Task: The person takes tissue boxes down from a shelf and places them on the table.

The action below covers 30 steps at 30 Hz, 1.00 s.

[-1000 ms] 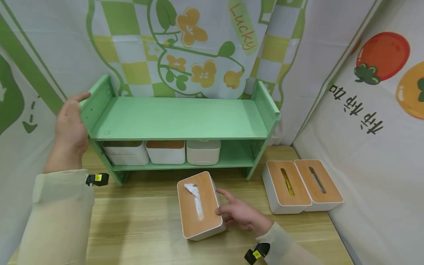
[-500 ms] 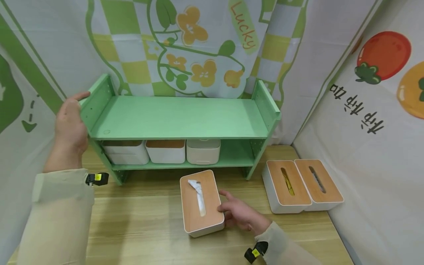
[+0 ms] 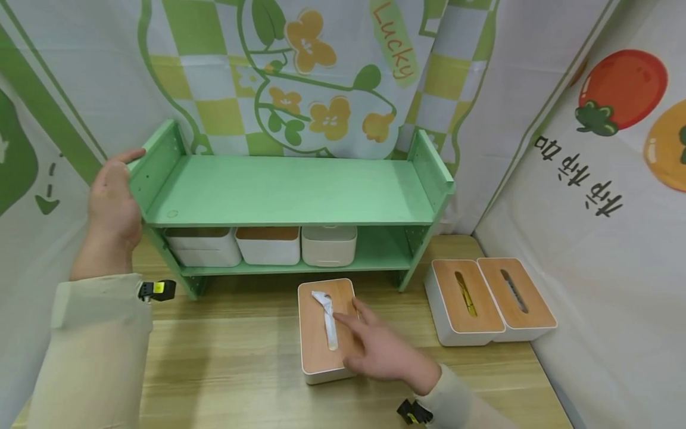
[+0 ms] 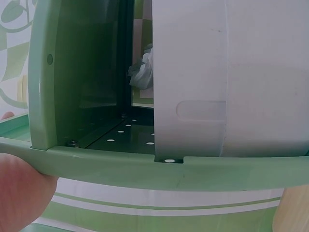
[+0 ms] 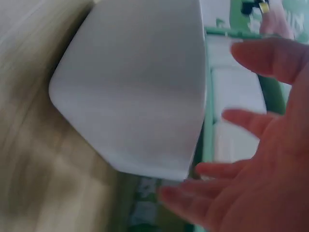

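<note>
Work looks perhaps half done, with three white containers (image 3: 268, 250) in the green shelf (image 3: 295, 190) that the left hand (image 3: 115, 205) clasps at left, the grip of the right hand (image 3: 383, 353) spread over the tissue box (image 3: 315, 333) on the desk (image 3: 241, 363) at lower centre, and two boxes (image 3: 451, 298) at right apparently left.

1. Bench (image 3: 230, 369), wood-grained, is bearing the items below.
2. Green shelf (image 3: 289, 190) is standing rearward, lower board (image 3: 382, 253) holding three pale boxes (image 3: 268, 251).
3. Wood-topped tissue box (image 3: 315, 333) is sitting before the shelf.
4. Two similar boxes (image 3: 476, 316) are standing adjacent at right.
</note>
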Tool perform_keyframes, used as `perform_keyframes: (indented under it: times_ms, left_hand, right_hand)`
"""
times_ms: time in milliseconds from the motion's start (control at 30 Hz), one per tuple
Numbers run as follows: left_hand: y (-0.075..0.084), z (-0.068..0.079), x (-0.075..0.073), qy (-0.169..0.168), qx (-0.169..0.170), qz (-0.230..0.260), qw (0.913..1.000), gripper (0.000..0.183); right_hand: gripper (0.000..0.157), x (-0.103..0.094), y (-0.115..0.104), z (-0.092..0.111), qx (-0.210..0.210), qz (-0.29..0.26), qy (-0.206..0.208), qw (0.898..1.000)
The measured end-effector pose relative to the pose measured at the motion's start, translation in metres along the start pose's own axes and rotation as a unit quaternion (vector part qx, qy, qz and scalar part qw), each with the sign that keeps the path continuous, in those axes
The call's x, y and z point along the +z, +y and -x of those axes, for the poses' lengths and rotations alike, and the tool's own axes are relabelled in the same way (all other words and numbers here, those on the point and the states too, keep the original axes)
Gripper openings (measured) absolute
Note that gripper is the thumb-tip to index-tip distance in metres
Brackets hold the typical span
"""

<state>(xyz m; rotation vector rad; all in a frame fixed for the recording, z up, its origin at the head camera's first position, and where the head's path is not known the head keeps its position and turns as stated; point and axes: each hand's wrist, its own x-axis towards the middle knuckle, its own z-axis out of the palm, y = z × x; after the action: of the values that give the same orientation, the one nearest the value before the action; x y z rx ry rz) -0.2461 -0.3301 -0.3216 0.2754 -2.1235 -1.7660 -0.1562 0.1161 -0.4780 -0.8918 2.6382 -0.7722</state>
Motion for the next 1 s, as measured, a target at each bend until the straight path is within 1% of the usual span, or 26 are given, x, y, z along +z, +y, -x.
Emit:
perform_keyframes:
  times_ms: [33,67,100,133,200,267,400,533,667,767,867,1000]
  left_hand:
    - [0.000,0.000,0.000,0.000,-0.002,0.002,1.0000,0.049]
    - [0.000,0.000,0.000,-0.001,-0.002,0.002,1.0000,0.049]
    - [0.000,0.001,0.000,0.000,-0.002,0.003,1.0000,0.048]
    - [0.000,0.001,0.000,-0.002,-0.001,0.000,1.0000,0.049]
    - [0.001,0.001,0.001,-0.003,-0.001,-0.001,1.0000,0.049]
    - [0.001,0.001,0.001,-0.004,0.002,-0.003,1.0000,0.049]
    - [0.001,0.000,0.001,0.000,-0.003,0.005,1.0000,0.048]
    - [0.001,0.000,0.000,-0.005,-0.015,0.026,0.9995,0.046]
    - [0.000,0.000,0.000,-0.002,-0.011,0.058,0.9983,0.045]
    - [0.001,-0.001,0.000,0.000,-0.006,0.059,0.9982,0.045]
    - [0.001,0.000,0.000,-0.001,-0.002,0.029,0.9996,0.047]
    - [0.001,0.000,0.000,-0.003,-0.010,0.051,0.9987,0.046]
  right_hand:
    - [0.073,0.001,-0.003,0.001,-0.032,0.046,0.001,0.998]
    - [0.068,0.002,-0.006,0.002,-0.062,0.087,0.007,0.994]
    - [0.061,0.003,-0.008,0.003,-0.089,0.122,0.014,0.988]
    - [0.055,0.005,-0.010,0.004,-0.108,0.149,0.018,0.983]
    - [0.044,0.007,-0.013,0.004,-0.126,0.187,0.022,0.974]
    - [0.035,0.009,-0.014,0.005,-0.124,0.207,0.022,0.970]
    - [0.031,0.007,-0.014,0.005,-0.103,0.215,0.006,0.971]
    - [0.032,0.001,-0.012,0.007,-0.083,0.205,-0.002,0.975]
    - [0.033,-0.008,-0.007,0.010,-0.068,0.194,-0.005,0.979]
    - [0.033,-0.011,0.001,0.012,-0.056,0.192,-0.005,0.980]
    - [0.033,-0.013,0.010,0.014,-0.041,0.184,0.001,0.982]
    - [0.033,-0.019,0.017,0.018,-0.023,0.173,0.013,0.984]
